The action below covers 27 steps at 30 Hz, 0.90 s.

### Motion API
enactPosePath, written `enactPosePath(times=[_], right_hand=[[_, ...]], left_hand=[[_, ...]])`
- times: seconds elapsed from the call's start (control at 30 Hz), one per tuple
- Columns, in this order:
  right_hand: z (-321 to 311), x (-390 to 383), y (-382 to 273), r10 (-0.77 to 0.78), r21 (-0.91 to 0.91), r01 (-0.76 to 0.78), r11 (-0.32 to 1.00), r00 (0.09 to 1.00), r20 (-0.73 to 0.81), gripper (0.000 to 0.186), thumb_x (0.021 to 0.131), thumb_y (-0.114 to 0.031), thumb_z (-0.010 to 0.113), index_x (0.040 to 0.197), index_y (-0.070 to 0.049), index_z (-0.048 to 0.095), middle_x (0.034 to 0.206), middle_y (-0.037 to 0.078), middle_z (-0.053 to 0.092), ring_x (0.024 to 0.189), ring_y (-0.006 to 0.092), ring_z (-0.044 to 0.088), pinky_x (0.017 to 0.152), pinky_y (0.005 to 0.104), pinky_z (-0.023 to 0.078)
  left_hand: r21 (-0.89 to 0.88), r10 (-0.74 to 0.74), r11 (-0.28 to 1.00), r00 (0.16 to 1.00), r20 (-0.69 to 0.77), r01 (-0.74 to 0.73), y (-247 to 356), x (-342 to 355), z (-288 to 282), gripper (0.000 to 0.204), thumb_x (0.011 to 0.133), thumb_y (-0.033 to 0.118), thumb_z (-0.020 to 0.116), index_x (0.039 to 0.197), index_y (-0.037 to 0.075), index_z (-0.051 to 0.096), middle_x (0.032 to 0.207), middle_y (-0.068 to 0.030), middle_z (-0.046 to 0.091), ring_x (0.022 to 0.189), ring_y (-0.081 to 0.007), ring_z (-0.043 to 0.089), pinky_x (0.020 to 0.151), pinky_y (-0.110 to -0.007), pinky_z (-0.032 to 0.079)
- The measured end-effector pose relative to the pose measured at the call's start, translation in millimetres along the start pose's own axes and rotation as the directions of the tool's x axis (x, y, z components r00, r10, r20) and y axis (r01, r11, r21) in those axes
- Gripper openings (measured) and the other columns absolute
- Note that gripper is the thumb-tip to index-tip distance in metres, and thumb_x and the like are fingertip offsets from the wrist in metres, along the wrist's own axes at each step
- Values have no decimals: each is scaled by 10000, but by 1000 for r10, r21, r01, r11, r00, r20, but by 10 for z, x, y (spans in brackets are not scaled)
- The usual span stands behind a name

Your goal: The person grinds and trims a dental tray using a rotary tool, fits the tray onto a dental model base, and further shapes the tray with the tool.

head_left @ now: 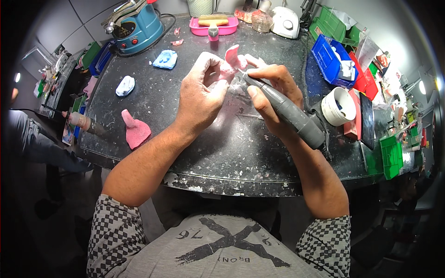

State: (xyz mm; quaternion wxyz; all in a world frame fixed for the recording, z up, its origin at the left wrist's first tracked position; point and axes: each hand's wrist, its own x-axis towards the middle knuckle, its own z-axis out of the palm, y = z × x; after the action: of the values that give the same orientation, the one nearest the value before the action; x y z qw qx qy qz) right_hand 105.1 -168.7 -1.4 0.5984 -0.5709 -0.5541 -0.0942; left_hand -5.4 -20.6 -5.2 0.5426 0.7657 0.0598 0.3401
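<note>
Right fingers point(277, 73) snug round grey handpiece point(289, 113)

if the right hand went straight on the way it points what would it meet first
Most likely the pink piece in the left hand; the grey tool in the right hand points at it, though whether its tip touches is unclear.

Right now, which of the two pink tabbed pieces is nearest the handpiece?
The held pink piece, in the left hand, beside the tip of the grey handpiece; the other pink piece lies on the bench, left of the left forearm.
</note>
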Motion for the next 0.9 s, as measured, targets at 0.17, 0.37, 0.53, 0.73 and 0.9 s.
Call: enactPosePath(times=[0.17,0.37,0.53,0.73,0.9], right_hand=[[18,-5,11,16,25,-15,1000,999,-29,246,826,-103,688,1049,-15,630,1110,185,681,979,217,687,871,319,530],[68,-10,-25,64,-17,-66,998,992,-105,257,815,-90,699,1048,-15,623,1075,181,681,951,242,695,847,336,539],[92,-20,33,1,13,-1,1000,998,-64,256,818,-100,703,1050,-20,628,1049,168,681,921,218,689,824,324,538],[76,-18,-11,63,-5,-64,998,993,-101,264,825,-117,703,1060,-19,632,1026,151,677,894,202,681,806,309,535],[42,-16,-19,31,-18,-32,999,995,-90,263,828,-124,702,1060,-20,634,982,136,669,862,191,673,776,302,531]], left_hand=[[-72,15,997,1000,10,-14,-55,0,1,186,916,-54,598,1064,21,514,1023,-21,548,1033,-99,575,953,-272,488],[-143,15,990,999,-36,-20,-27,-15,58,200,846,-101,537,1022,-10,512,1010,-89,616,1012,-169,646,915,-309,545],[-163,-27,986,999,-20,24,-32,-25,53,180,857,-95,538,1016,-16,509,1006,-87,610,1010,-158,642,914,-304,547],[-166,22,986,999,-29,-27,-40,-25,53,173,861,-91,547,1013,-13,517,998,-81,608,986,-141,637,878,-288,546],[-145,35,989,999,-15,-36,-14,-16,73,178,856,-88,551,1012,-9,524,987,-80,612,986,-144,640,879,-289,541]])
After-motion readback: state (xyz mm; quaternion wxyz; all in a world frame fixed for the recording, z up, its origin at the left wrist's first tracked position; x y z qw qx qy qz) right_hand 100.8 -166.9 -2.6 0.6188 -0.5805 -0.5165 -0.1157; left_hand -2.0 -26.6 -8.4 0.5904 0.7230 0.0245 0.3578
